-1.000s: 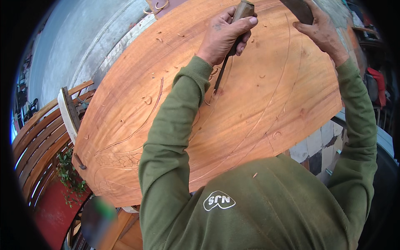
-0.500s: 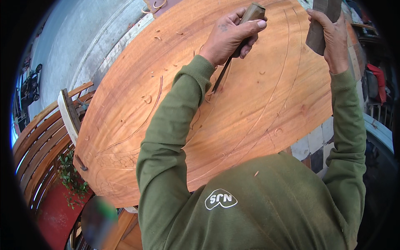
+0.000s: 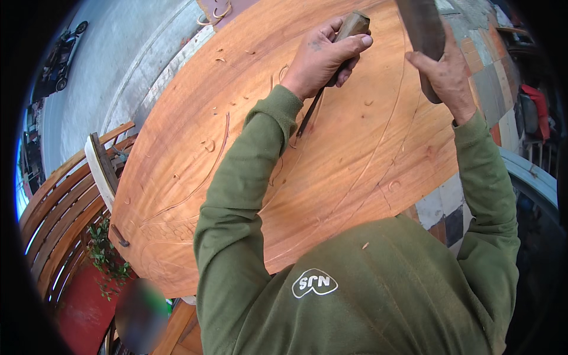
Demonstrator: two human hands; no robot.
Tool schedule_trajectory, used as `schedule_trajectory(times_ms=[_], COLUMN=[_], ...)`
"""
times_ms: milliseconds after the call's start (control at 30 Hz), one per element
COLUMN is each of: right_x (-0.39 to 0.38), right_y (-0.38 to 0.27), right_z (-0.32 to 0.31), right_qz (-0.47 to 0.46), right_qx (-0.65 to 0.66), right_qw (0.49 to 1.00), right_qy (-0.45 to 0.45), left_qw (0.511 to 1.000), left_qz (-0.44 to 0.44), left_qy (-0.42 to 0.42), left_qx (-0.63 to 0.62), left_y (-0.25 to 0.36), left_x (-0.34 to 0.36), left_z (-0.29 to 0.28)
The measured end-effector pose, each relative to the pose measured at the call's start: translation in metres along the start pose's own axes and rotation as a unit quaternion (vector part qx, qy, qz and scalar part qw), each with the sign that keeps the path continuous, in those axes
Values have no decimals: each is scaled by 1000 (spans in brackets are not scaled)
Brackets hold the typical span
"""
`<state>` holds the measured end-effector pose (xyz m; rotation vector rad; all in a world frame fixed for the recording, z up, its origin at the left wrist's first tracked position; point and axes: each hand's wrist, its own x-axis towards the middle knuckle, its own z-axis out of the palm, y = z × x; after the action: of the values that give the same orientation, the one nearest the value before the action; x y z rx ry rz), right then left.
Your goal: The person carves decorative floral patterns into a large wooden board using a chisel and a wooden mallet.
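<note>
My left hand (image 3: 319, 62) is closed around the wooden handle of a carving chisel (image 3: 307, 116). Its dark, narrow blade slants down to the left, the tip at the surface of a large reddish-brown wooden panel (image 3: 349, 142). Curved grooves and drawn lines run over the panel, with a scale-like carved patch near its lower left. To the right, my right hand (image 3: 451, 74) grips a dark wooden mallet (image 3: 423, 29), slightly blurred and held apart from the chisel's handle. The mallet's upper end is cut off by the frame.
Curled wood shavings (image 3: 208, 145) are scattered over the panel. A dark metal rod (image 3: 119, 235) sits at its left edge. Beyond are a slatted wooden bench (image 3: 59, 213), a leafy plant (image 3: 106, 254) and a red surface (image 3: 86, 310). Tiled floor (image 3: 435, 210) shows at the right.
The mallet and my right hand have swung left, closer to the chisel's handle. My left hand and the chisel have shifted only slightly, and the view has turned a little.
</note>
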<state>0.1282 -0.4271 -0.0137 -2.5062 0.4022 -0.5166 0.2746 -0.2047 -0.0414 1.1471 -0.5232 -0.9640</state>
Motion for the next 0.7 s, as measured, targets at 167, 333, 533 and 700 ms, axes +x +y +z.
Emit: schedule_trajectory(times_ms=[167, 333, 533, 700], right_x=[16, 37, 46, 79], right_y=[22, -46, -38, -49], right_z=[-20, 6, -11, -1], right_qz=[9, 133, 28, 104], right_qx=[38, 333, 60, 287], right_qw=[996, 919, 984, 952], right_qy=[-80, 165, -167, 31], left_qw=[999, 998, 989, 988], left_qz=[11, -7, 58, 75], left_qy=[51, 68, 139, 137], left_qx=[6, 3, -8, -19], left_y=[-1, -1, -6, -6], left_x=[-2, -7, -16, -12], left_z=[-1, -4, -18, -14])
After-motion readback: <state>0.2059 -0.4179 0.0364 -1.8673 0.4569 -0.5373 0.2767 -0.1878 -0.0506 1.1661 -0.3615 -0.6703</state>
